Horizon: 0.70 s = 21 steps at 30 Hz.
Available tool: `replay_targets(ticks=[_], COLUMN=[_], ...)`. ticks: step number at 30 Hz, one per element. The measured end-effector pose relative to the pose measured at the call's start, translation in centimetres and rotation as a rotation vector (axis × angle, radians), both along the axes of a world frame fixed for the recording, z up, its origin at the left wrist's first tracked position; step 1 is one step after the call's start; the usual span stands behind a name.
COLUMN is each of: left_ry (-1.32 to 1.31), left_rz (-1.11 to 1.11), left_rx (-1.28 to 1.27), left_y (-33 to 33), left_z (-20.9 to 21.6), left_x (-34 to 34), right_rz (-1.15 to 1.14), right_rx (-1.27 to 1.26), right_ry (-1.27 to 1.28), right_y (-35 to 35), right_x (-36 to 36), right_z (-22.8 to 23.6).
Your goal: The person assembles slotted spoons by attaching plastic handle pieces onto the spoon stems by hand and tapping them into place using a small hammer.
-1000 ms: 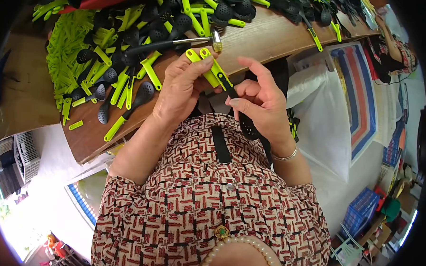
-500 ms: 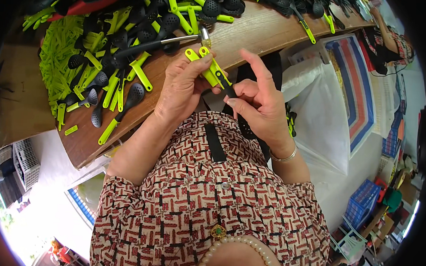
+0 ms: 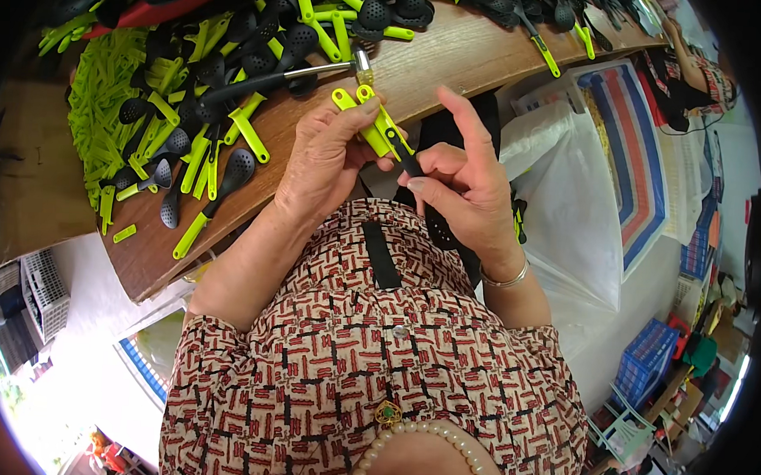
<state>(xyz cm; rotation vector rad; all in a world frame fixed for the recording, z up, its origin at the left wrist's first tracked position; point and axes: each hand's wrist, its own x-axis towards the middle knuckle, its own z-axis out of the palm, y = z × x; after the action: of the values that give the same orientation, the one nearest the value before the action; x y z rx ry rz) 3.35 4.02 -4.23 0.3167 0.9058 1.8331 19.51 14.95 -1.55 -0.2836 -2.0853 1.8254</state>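
Note:
My left hand (image 3: 320, 163) pinches a lime-green handle (image 3: 370, 133) between thumb and fingers; it shows as two green pieces side by side, their holed ends up. My right hand (image 3: 471, 195) grips the black neck of a perforated spoon (image 3: 412, 165), thumb against fingers and index finger raised. The neck's upper end lies along one green piece; whether it is fully seated there I cannot tell. Part of the black holed bowl shows under my right hand, above my lap. Both hands are just in front of the table edge.
On the wooden table (image 3: 439, 62) lie a hammer (image 3: 290, 79), a heap of green handles (image 3: 106, 107) and many black perforated spoons (image 3: 239, 172). A red container (image 3: 165, 7) stands at the far left. White plastic sheeting (image 3: 568, 212) hangs at the right; another person's arm (image 3: 682, 51) shows far right.
My hands and the pieces they hold stay almost in place. The right index finger lifts slightly, and the whole view shifts a little.

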Motion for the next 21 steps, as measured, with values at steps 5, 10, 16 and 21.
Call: replay_targets(ticks=[5,10,16,21], left_ry=[0.011,0.068,0.091,0.116], left_rz=[0.004,0.008,0.001,0.013], left_rx=[-0.022,-0.058,-0.002,-0.009], left_y=[-0.1,0.0,-0.2,0.0], left_z=[0.1,0.6,1.1,1.1], left_x=[0.1,0.2,0.3,0.2], right_rz=[0.014,0.017,0.095,0.07], right_rx=[-0.16,-0.389,-0.644,-0.74], right_ry=[0.042,0.098,0.142,0.147], right_y=[0.2,0.4,1.1,1.0], right_x=[0.0,-0.1,-0.1,-0.3], right_z=[-0.1,-0.2,-0.4,-0.8])
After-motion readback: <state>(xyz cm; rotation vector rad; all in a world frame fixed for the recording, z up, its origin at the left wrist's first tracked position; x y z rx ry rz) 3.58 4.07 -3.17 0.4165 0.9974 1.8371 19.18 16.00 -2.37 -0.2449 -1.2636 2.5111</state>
